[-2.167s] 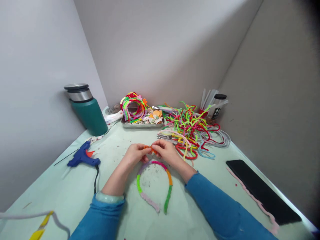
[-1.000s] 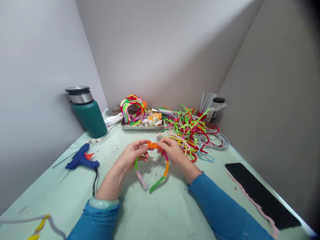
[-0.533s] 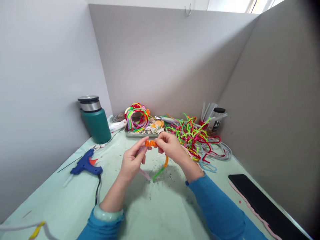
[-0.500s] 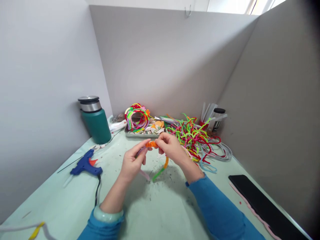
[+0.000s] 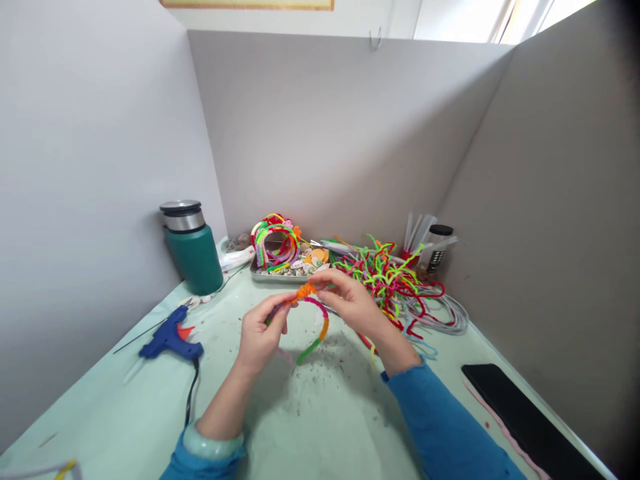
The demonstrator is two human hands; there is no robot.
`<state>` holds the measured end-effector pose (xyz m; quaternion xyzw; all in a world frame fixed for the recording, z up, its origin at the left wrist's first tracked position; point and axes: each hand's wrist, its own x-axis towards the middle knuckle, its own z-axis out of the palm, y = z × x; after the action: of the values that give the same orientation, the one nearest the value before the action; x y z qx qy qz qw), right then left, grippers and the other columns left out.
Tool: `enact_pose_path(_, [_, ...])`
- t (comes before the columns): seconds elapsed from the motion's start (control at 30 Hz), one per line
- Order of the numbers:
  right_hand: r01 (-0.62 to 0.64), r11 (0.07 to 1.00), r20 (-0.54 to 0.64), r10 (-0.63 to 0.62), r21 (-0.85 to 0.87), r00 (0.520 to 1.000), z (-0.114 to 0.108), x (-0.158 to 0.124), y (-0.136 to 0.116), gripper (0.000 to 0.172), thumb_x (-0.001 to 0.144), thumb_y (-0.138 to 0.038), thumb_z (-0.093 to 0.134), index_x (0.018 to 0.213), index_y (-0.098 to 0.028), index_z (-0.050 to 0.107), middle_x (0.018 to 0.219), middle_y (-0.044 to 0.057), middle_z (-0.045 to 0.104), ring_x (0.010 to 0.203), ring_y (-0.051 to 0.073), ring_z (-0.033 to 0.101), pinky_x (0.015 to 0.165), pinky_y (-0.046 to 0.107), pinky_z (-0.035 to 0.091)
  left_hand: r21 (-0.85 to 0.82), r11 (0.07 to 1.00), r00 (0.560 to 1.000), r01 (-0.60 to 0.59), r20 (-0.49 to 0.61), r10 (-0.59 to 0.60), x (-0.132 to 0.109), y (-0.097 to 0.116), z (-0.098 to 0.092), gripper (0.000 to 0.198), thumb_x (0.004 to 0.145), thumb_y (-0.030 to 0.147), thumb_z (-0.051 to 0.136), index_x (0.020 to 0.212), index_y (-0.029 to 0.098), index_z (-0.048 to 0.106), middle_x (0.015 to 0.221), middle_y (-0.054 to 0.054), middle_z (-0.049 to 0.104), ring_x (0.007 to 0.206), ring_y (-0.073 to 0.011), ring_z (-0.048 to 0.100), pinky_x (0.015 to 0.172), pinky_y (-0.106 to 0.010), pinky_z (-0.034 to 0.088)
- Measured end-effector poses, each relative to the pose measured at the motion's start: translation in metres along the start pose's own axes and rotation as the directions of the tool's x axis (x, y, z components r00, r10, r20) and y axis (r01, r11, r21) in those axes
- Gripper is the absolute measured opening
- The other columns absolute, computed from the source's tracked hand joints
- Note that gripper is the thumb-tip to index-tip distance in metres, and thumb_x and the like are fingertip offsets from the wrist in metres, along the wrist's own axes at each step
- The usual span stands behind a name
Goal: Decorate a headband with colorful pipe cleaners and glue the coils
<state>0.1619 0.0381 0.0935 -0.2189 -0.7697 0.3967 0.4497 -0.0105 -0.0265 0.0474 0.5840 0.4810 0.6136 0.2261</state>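
Note:
My left hand pinches a headband wrapped in bands of coloured pipe cleaner, with pink, orange and green showing. Its loop hangs down above the table, and its left side is partly hidden by my fingers. On top of the band sits an orange coiled pipe cleaner, right by my left fingertips. My right hand has its thumb and index fingertips closed at the right end of this orange coil. The fine detail between those fingertips is too small to see.
Behind my hands, a metal tray holds finished headbands and small pieces. Loose pipe cleaners are heaped to its right. A blue glue gun and green bottle stand left; a black phone-like slab lies right.
The orange coil has tilted upward at its right end, and more of the headband's pink part shows. My right fingers have loosened a little and shifted. The camera view has tipped up slightly.

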Motion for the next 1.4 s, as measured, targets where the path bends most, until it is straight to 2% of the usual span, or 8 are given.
enact_pose_path(0.07, [0.083, 0.994, 0.025, -0.081, -0.072, 0.996, 0.001, -0.001, -0.001, 0.021, 0.08, -0.014, 0.052, 0.097, -0.021, 0.063, 0.103, 0.004, 0.06, 0.094, 0.015, 0.056, 0.08, 0.028, 0.044, -0.01, 1.0, 1.0, 0.001, 0.001, -0.001, 0.0, -0.001, 0.0, 0.024, 0.082, 0.027, 0.052, 0.102, 0.017, 0.062, 0.082, -0.003, 0.065, 0.048, -0.005, 0.045, 0.048, -0.019, 0.04])
enact_pose_path(0.13, [0.113, 0.986, 0.024, -0.111, -0.12, 0.994, 0.003, -0.001, -0.002, 0.019, 0.08, -0.014, 0.052, 0.094, -0.02, 0.064, 0.097, 0.004, 0.062, 0.09, 0.015, 0.057, 0.078, 0.028, 0.044, -0.028, 1.0, 1.0, 0.009, 0.003, -0.009, 0.0, -0.001, 0.0, 0.024, 0.082, 0.028, 0.052, 0.102, 0.017, 0.06, 0.082, -0.003, 0.065, 0.048, -0.0054, 0.046, 0.048, -0.02, 0.041])
enact_pose_path(0.3, [0.075, 0.981, -0.039, -0.083, -0.179, 0.996, 0.006, -0.001, 0.002, 0.008, 0.079, -0.02, 0.057, 0.084, -0.019, 0.064, 0.083, 0.002, 0.064, 0.079, 0.014, 0.058, 0.073, 0.026, 0.044, -0.089, 0.995, 0.998, 0.049, -0.038, -0.052, 0.0, 0.0, 0.002, 0.021, 0.081, 0.028, 0.054, 0.098, 0.017, 0.055, 0.083, -0.004, 0.066, 0.048, -0.0053, 0.047, 0.047, -0.02, 0.041])
enact_pose_path(0.7, [0.099, 0.969, -0.044, -0.111, -0.228, 0.993, 0.003, -0.005, 0.013, 0.01, 0.081, -0.019, 0.054, 0.082, -0.018, 0.063, 0.08, 0.002, 0.064, 0.076, 0.014, 0.058, 0.071, 0.025, 0.043, -0.17, 0.985, 0.996, 0.038, -0.073, -0.051, -0.001, -0.002, 0.002, 0.016, 0.079, 0.027, 0.058, 0.089, 0.018, 0.05, 0.08, -0.002, 0.064, 0.048, -0.0048, 0.047, 0.045, -0.018, 0.039])
enact_pose_path(0.83, [0.045, 0.979, -0.076, -0.062, -0.197, 0.995, 0.003, -0.006, 0.008, 0.015, 0.085, -0.024, 0.048, 0.085, -0.019, 0.062, 0.082, 0.002, 0.063, 0.077, 0.014, 0.057, 0.071, 0.025, 0.042, -0.15, 0.988, 0.995, 0.032, -0.084, -0.045, -0.001, -0.003, 0.002, 0.015, 0.079, 0.026, 0.057, 0.089, 0.018, 0.051, 0.08, -0.002, 0.064, 0.048, -0.0051, 0.047, 0.045, -0.018, 0.04])
enact_pose_path(1.0, [0.027, 0.99, -0.076, -0.038, -0.14, 0.996, 0.005, -0.003, 0.001, 0.021, 0.085, -0.031, 0.048, 0.077, -0.017, 0.062, 0.081, 0.003, 0.06, 0.079, 0.014, 0.053, 0.072, 0.026, 0.04, -0.09, 0.996, 0.996, 0.019, -0.086, -0.026, -0.002, -0.004, 0.001, 0.014, 0.08, 0.026, 0.056, 0.091, 0.018, 0.052, 0.079, -0.002, 0.062, 0.047, -0.0056, 0.047, 0.045, -0.02, 0.041])
enact_pose_path(1.23, [-0.195, 0.979, -0.097, 0.2, 0.06, 0.975, 0.014, 0.0, -0.004, 0.025, 0.079, -0.039, 0.054, 0.072, -0.015, 0.058, 0.066, -0.001, 0.05, 0.061, 0.01, 0.044, 0.056, 0.022, 0.034, 0.019, 0.999, 0.997, -0.035, -0.069, 0.037, -0.004, -0.009, 0.002, 0.014, 0.08, 0.025, 0.055, 0.092, 0.018, 0.056, 0.08, -0.003, 0.062, 0.05, -0.0072, 0.049, 0.047, -0.021, 0.041])
enact_pose_path(1.4, [-0.259, 0.956, -0.11, 0.275, 0.136, 0.955, 0.016, 0.0, -0.003, 0.019, 0.072, -0.033, 0.059, 0.065, -0.016, 0.053, 0.061, -0.003, 0.048, 0.057, 0.009, 0.041, 0.053, 0.022, 0.032, 0.014, 0.999, 0.998, -0.04, -0.039, 0.041, -0.006, -0.003, 0.001, 0.015, 0.08, 0.025, 0.054, 0.093, 0.017, 0.055, 0.074, -0.001, 0.06, 0.05, -0.0073, 0.049, 0.05, -0.021, 0.041])
